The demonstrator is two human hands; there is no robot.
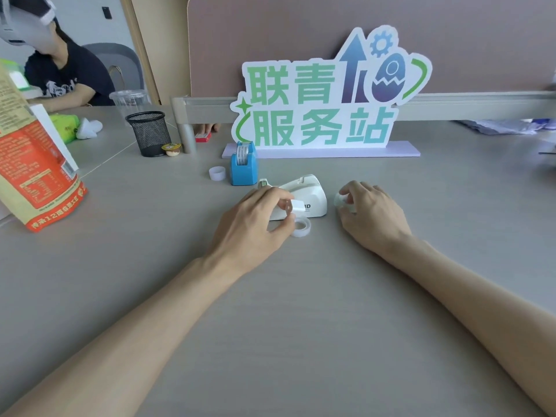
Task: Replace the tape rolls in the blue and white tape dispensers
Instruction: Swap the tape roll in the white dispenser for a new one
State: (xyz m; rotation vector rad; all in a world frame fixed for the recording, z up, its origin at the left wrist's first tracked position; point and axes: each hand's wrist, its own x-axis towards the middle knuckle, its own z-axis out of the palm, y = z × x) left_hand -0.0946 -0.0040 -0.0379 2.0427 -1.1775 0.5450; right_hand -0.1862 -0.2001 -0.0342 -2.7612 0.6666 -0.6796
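Our left hand point(255, 218) pinches a white spindle point(296, 206) beside the white dispenser point(307, 195); our right hand point(371, 212) cups a tape roll point(341, 201); the blue dispenser point(244, 167) holds tape.

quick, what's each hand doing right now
Left hand: closed, pinching a small white piece beside the white dispenser.
Right hand: closed on a pale roll-like object on the table.

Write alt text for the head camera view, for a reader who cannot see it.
Two bare hands work at a white tape dispenser on a grey desk: the left hand pinches a small white piece beside a clear tape roll, the right hand grips a whitish roll. Behind stands a blue tape dispenser holding a roll.
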